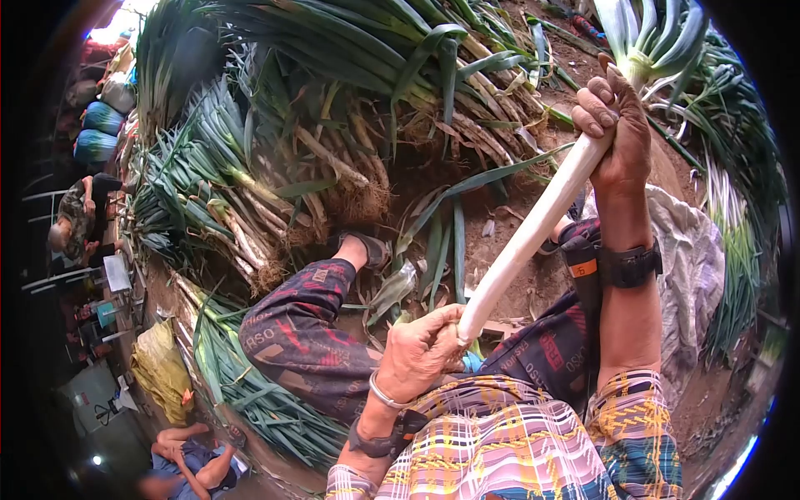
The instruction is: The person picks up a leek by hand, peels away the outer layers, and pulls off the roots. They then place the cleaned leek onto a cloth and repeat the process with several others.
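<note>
A long green onion (533, 229) slants across in front of me, its white stalk bare and its leaves fanning out at the upper right. My right hand (621, 137) is wrapped round the stalk just below the leaves. At the lower end, my left hand (421, 350) is closed with its fingers on the stalk's base; what lies inside the fingers is partly hidden. Loose peeled leaves (437, 250) lie on the soil beyond my left hand. Some bluish thing shows behind the stalk's base, too covered to name.
Heaps of unpeeled green onions (333, 158) with soiled roots lie ahead and to the left. Cleaned green onions (725, 217) are at the right, near a pale woven sack (683, 242). A yellow sack (162, 371) and two other people (79, 212) are at the left.
</note>
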`<action>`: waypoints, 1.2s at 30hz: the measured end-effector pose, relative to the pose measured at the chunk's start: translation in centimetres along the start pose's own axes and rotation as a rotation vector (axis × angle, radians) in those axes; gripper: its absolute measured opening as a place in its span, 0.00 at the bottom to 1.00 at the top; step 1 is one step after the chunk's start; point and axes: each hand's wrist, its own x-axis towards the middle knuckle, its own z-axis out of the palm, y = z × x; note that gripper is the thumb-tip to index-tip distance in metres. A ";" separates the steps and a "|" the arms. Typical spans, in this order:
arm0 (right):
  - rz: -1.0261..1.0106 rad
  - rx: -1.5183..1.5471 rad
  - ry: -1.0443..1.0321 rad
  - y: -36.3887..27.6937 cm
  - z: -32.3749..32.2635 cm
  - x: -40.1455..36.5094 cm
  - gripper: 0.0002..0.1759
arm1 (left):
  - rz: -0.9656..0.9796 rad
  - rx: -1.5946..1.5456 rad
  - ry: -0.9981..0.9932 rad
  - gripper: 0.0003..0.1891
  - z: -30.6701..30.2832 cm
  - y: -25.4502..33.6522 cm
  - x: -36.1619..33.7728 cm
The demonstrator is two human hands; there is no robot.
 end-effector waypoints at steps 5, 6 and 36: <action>0.056 0.054 -0.083 0.1 -0.3 0.0 0.18 | 0.106 0.256 -0.177 0.14 -0.6 0.0 0.1; 0.058 0.053 -0.088 0.1 -0.1 0.0 0.18 | 0.150 0.339 -0.171 0.14 -0.6 0.2 0.1; 0.201 0.044 -0.193 2.1 1.7 -1.7 0.21 | 0.357 0.476 -0.001 0.14 0.3 0.2 1.5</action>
